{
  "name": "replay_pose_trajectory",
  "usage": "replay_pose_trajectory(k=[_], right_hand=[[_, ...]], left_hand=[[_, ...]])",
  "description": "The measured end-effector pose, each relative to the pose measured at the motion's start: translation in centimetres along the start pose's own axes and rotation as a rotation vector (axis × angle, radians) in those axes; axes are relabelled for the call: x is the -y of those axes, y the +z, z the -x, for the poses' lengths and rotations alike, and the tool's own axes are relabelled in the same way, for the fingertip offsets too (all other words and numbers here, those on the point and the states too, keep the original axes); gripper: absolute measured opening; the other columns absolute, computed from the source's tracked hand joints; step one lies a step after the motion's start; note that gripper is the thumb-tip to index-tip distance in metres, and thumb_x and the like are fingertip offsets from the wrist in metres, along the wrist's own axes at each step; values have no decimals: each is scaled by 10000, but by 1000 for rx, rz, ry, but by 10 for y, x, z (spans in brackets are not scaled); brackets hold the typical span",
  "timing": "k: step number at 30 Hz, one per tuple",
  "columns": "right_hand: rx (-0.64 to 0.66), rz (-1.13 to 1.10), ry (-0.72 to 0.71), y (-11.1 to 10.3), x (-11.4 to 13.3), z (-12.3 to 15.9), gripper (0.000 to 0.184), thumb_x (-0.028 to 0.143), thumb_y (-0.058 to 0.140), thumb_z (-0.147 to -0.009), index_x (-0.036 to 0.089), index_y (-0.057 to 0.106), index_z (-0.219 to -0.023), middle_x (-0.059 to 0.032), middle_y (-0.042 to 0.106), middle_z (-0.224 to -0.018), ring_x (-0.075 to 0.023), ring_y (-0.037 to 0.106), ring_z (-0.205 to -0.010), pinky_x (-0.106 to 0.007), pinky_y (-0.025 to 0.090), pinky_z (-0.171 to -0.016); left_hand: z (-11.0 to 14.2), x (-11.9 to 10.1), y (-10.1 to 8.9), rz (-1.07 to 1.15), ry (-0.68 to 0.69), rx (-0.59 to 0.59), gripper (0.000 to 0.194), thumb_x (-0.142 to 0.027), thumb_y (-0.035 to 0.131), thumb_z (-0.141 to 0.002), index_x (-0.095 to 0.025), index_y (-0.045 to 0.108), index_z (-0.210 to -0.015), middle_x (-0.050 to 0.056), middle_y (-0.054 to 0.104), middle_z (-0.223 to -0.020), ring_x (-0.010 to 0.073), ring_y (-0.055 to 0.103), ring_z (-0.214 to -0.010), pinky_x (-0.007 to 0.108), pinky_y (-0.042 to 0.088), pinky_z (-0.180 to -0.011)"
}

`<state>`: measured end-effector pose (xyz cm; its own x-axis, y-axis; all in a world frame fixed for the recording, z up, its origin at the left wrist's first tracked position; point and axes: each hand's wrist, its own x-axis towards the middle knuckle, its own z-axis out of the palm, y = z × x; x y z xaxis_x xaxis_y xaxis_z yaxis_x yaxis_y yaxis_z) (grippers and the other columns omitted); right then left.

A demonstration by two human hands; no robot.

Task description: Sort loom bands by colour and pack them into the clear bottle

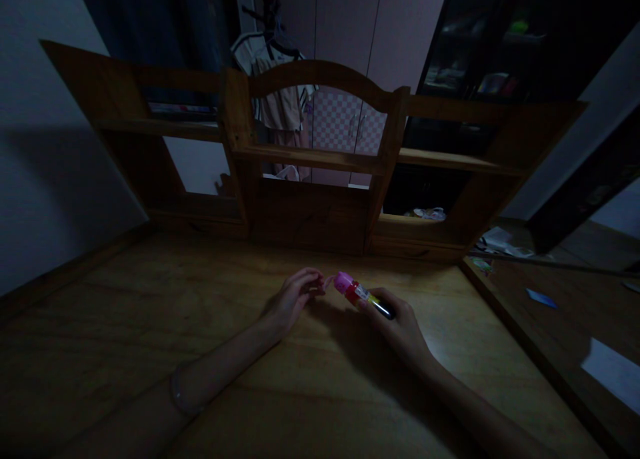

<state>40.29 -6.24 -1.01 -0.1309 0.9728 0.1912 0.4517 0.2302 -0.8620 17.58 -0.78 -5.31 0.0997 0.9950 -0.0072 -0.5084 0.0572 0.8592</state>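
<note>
My right hand is wrapped round a small bottle-like tube with a pink top, a red and yellow printed band and a shiny dark lower end. It is held tilted above the wooden desk, its pink end pointing left toward my other hand. From that end a thin pink cord runs to the fingertips of my left hand, which are pinched together on it. A clear band circles my left wrist. What exactly the tube is, I cannot make out in the dim light.
A wooden shelf unit with an arched middle stands along the desk's back edge. At left is a white wall. A lower wooden surface at right bears a blue packet and a white sheet. Clothes hang behind.
</note>
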Motion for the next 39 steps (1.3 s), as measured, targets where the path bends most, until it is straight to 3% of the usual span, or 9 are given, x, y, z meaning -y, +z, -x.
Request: replay_pose_trajectory(k=[39], right_hand=[[19,9,-4,1,-1,1,359,518,579,-877,181,677,-952,-20,674,-815,-179,603,-721,-257,404,-600]], left_hand=[[-2,1,-2,0,-11,17,82,-223,663,-797,-143,680,-805,47,611,-865,158,579,-839,281,518,-727]])
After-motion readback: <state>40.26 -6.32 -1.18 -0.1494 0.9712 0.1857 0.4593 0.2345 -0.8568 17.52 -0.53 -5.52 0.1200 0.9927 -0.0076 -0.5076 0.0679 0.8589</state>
